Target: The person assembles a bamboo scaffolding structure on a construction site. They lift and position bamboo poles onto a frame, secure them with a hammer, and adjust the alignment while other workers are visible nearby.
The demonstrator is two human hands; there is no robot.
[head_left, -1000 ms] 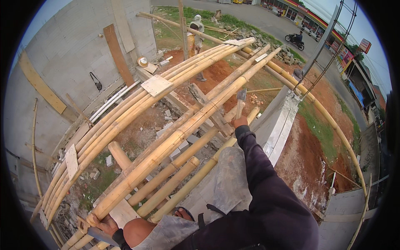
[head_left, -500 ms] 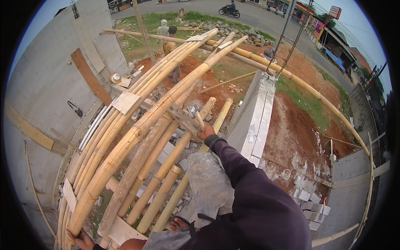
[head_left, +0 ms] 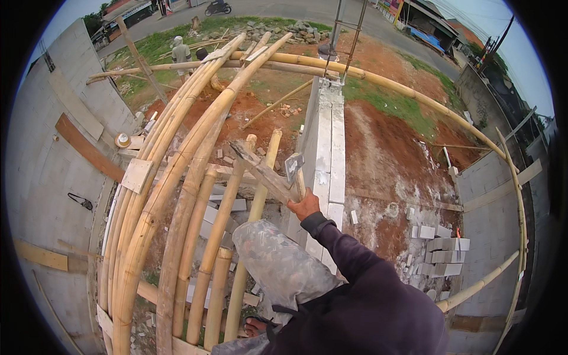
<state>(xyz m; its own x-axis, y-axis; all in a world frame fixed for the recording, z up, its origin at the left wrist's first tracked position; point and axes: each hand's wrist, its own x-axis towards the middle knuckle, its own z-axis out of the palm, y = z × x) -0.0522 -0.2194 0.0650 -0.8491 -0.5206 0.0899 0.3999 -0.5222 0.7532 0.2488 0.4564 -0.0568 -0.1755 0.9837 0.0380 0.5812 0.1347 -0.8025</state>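
My right hand [head_left: 304, 205] is closed around the short wooden handle of a hammer [head_left: 294, 167], its metal head pointing up. A weathered wooden board [head_left: 258, 168] runs up and left from the same fist and seems gripped along with the hammer. Both are over several bamboo poles [head_left: 204, 269] lying lengthwise beneath me. My left hand is out of view. To the left, a thick bamboo pole [head_left: 183, 160] arches beside thinner ones, with a small square plywood piece [head_left: 137, 176] across them.
A pale block wall [head_left: 325, 160] stands just right of my hand. Beyond its far end runs a long horizontal bamboo pole [head_left: 384, 77]. Stacked grey blocks [head_left: 444, 257] sit on the ground at right. A person [head_left: 181, 56] stands far off at left.
My view has swung, shifting the poles and wall leftward. My right hand has lifted the hammer and board away from the poles. My left hand, earlier at the thick bamboo's near end, has left view.
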